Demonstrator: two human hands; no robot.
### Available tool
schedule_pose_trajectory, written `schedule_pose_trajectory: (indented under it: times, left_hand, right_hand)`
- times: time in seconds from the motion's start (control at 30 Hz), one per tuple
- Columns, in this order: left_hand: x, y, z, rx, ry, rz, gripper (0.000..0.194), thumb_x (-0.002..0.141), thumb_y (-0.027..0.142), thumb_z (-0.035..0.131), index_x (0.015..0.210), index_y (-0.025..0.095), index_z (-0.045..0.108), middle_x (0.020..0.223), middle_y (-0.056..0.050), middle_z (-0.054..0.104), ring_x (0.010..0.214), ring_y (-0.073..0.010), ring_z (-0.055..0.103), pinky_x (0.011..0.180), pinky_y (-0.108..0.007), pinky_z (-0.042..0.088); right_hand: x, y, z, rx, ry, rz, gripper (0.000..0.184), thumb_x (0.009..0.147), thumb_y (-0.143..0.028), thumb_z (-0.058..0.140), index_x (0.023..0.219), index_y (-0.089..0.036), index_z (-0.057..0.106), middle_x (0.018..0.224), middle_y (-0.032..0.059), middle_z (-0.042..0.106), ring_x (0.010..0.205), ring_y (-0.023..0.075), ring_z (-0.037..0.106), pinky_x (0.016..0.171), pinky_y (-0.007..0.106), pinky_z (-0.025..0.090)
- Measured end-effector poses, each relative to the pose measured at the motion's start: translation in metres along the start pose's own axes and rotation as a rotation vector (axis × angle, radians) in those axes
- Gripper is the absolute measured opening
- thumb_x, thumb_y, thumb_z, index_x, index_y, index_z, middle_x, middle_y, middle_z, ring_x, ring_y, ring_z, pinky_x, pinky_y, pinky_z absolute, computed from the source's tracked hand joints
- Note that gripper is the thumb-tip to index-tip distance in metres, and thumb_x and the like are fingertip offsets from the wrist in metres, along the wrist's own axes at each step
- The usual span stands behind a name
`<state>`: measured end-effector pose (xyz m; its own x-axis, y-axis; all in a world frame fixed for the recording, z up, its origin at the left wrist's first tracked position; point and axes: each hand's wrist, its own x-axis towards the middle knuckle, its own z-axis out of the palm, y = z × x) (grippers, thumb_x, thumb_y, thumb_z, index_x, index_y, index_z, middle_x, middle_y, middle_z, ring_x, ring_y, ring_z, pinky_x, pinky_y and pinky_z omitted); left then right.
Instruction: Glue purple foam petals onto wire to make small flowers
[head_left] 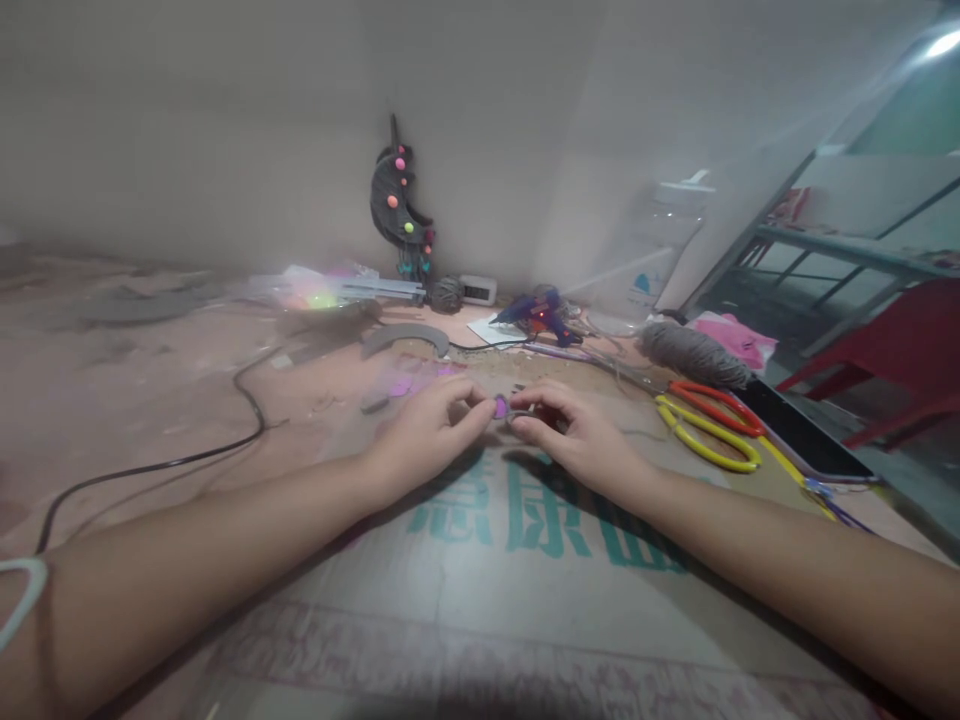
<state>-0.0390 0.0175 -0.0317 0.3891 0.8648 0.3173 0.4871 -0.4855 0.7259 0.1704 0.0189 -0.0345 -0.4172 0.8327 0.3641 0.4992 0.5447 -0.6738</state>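
Between the two hands sits a small purple piece (501, 407), its rim pinched by the left hand (431, 425); the right hand (585, 430) pinches what looks like its grey edging, though blurred. Beyond them lies a blue glue gun (541, 314).

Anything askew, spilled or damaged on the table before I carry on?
No spill or damage stands out, though the table is blurred at left. The clear bottle at back right looks tilted, possibly just lens distortion.

Head camera: 1 view from the wearer's head, facing forward and down
Near: printed sheet (450, 620), close below
Center: left hand (435, 425) and right hand (581, 430)
Far: wall (225, 120) across the top
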Motion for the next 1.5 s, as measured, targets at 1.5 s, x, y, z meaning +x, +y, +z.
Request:
schedule_pose_trajectory:
  times: [1.5]
  left_hand:
    - [0.000,0.001,0.001,0.083,-0.001,0.143,0.023,0.091,0.030,0.050,0.075,0.018,0.061,0.077,0.000,0.063,0.078,-0.0163,0.057,0.072,-0.028,0.041]
  right_hand:
    - [-0.001,-0.010,-0.004,0.006,-0.031,-0.040,0.027,0.096,-0.038,0.051,0.084,-0.020,0.067,0.091,0.0038,0.069,0.089,0.0174,0.063,0.085,0.032,0.047]
